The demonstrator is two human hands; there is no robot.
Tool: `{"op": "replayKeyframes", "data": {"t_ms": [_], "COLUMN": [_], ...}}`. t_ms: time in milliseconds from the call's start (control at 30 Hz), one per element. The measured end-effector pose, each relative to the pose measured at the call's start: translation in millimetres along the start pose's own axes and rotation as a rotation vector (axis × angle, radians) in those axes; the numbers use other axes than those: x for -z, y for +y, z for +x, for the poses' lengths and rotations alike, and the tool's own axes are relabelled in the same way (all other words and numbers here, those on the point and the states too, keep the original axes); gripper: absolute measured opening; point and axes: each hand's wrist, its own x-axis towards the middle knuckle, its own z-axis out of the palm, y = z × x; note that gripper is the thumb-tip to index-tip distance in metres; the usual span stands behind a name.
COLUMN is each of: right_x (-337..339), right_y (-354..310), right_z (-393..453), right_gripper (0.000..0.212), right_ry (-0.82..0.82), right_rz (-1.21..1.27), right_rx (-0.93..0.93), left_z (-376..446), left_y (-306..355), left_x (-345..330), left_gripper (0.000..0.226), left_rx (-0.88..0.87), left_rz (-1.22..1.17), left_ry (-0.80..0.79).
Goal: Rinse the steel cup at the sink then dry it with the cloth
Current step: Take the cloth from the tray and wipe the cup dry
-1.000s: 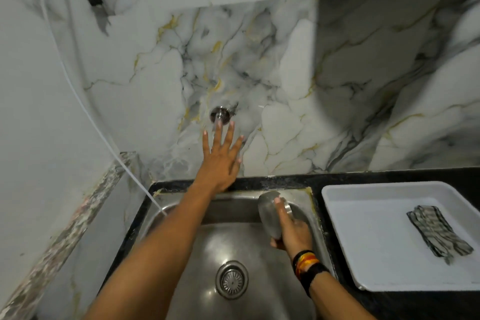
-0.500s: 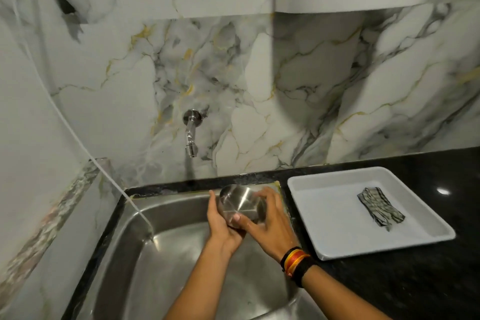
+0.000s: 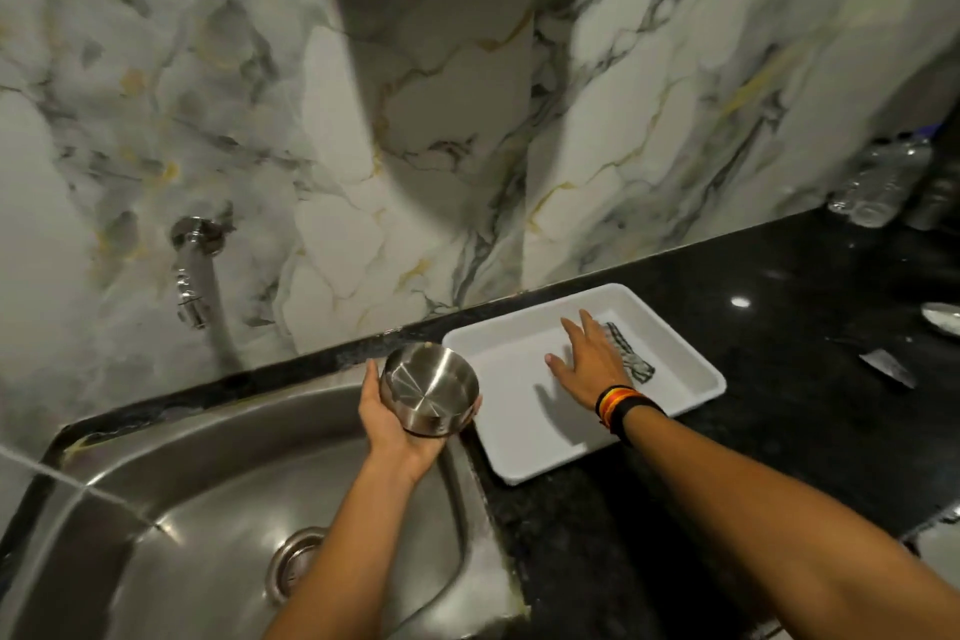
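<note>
The steel cup point(image 3: 429, 389) rests tilted in my left hand point(image 3: 388, 418), its base turned toward me, above the right rim of the steel sink point(image 3: 156, 499). My right hand point(image 3: 589, 358) hovers flat with spread fingers inside the white tray point(image 3: 524, 452), its fingers reaching the striped cloth point(image 3: 631, 360). The cloth lies in the tray's far right part, partly hidden by my fingers. Whether the fingers touch the cloth I cannot tell.
A wall tap point(image 3: 191, 270) sticks out of the marble wall above the sink's back left. The drain point(image 3: 293, 564) sits in the basin floor. The black counter point(image 3: 810, 343) runs to the right, with clear plastic bottles point(image 3: 878, 187) at the far right and small shiny items point(image 3: 943, 320).
My right hand let go of the cup and moved right into the tray over the cloth. My left hand now holds the cup alone. The view has swung to the right.
</note>
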Motion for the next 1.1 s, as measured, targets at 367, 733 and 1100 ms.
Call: {"op": "replayKeyframes", "data": {"t_ms": [367, 733, 1100], "right_x": [-28, -24, 54], "right_y": [130, 132, -36], "right_z": [85, 93, 9], "right_gripper": [0.088, 0.05, 0.046], "right_ry": [-0.355, -0.154, -0.046], "right_rz": [-0.246, -0.17, 0.649], "right_rx": [0.011, -0.034, 0.184], "left_z": [63, 59, 62], "left_y": [-95, -112, -75], "left_x": [-49, -52, -41], "left_gripper": [0.069, 0.061, 0.072], "left_rx": [-0.028, -0.041, 0.01], "left_rz": [-0.046, -0.034, 0.053], "left_ry": [0.071, 0.143, 0.025]}}
